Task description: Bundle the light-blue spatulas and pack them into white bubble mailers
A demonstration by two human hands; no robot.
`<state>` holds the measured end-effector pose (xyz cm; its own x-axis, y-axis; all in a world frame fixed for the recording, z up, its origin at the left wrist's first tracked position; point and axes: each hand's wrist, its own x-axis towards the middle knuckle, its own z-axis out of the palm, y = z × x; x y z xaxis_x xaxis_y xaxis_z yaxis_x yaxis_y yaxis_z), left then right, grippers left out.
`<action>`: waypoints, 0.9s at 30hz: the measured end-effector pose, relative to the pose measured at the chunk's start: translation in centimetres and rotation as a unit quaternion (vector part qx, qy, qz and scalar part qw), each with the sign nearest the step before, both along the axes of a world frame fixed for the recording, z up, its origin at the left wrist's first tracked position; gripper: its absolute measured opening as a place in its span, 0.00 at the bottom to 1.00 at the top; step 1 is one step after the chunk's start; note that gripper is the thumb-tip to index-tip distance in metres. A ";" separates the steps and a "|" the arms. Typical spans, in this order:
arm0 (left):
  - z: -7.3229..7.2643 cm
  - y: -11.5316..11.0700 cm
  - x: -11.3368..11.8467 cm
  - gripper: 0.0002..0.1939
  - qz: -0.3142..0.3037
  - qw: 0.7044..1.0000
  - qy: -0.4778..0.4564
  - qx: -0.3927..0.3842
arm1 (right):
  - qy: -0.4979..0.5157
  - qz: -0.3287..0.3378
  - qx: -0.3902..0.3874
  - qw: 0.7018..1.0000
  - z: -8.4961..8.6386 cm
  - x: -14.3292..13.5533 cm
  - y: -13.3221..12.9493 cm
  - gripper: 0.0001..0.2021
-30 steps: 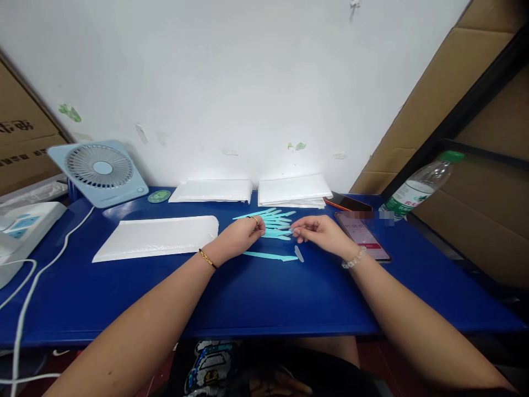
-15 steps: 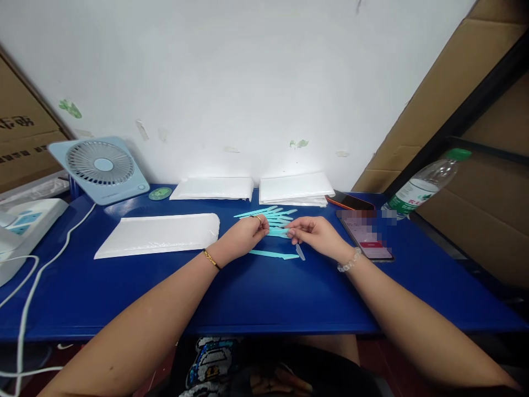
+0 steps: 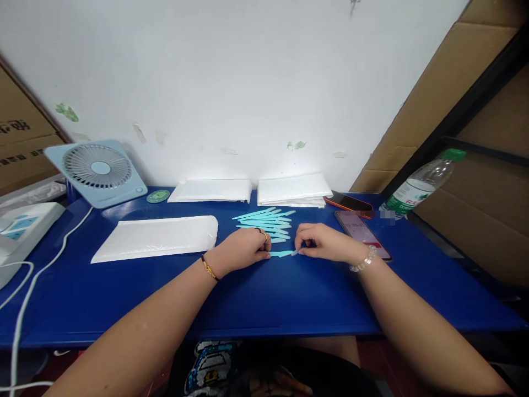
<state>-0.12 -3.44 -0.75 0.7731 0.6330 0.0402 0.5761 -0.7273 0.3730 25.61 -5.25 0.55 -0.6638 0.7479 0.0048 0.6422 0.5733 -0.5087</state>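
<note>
My left hand is closed on the handle of a turquoise eyebrow razor, whose blade end points right, just above the blue table. A small translucent blade cover is pinched between the thumb and fingers of my right hand, right at the razor's tip. Whether the cover touches the blade I cannot tell. Several more turquoise eyebrow razors lie fanned out just beyond my hands, their right ends paler. My left hand partly hides the nearest of these.
White padded envelopes lie at left, at the back and in a stack. Two phones and a bottle stand or lie right. A blue fan, a green disc and a white cable are left.
Both hands have moved nearer to me, from the fanned razors to the loose one. The left has taken hold of that razor, and the right has picked up the loose translucent cover.
</note>
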 end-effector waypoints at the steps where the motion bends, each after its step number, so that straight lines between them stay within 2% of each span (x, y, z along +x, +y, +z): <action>1: 0.0 0.0 0.0 0.06 0.007 1.000 0.003 0.005 | -0.001 -0.011 0.009 1.000 -0.1 -0.1 0.0 0.06; 4: 0.2 0.2 -0.2 0.08 0.036 0.999 0.000 -0.004 | 0.039 -0.049 0.003 0.998 -0.4 0.2 0.2 0.06; 9: 0.3 0.7 -0.4 0.10 0.081 0.986 -0.094 -0.108 | 0.195 -0.135 -0.015 0.971 -0.3 0.6 0.4 0.16; 13: -0.1 1.1 -0.2 0.13 0.109 0.965 -0.162 -0.176 | 0.363 -0.198 -0.067 0.908 -0.9 -0.3 0.6 0.14; 15: -0.2 1.2 -0.1 0.14 0.114 0.959 -0.172 -0.195 | 0.415 -0.222 -0.082 0.879 -1.2 -0.8 0.7 0.15; 22: -0.3 1.4 -0.2 0.14 0.120 0.951 -0.187 -0.213 | 0.467 -0.237 -0.092 0.847 -1.4 -0.9 0.8 0.14; 27: -0.5 1.5 -0.1 0.13 0.113 0.955 -0.181 -0.206 | 0.458 -0.245 -0.126 0.845 -1.3 -1.2 0.7 0.14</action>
<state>-0.26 -1.94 -1.22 0.5970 0.8022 -0.0099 0.4801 -0.3473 0.8055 24.41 -4.56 -0.76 -0.0784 0.9858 0.1484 0.0419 0.1520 -0.9875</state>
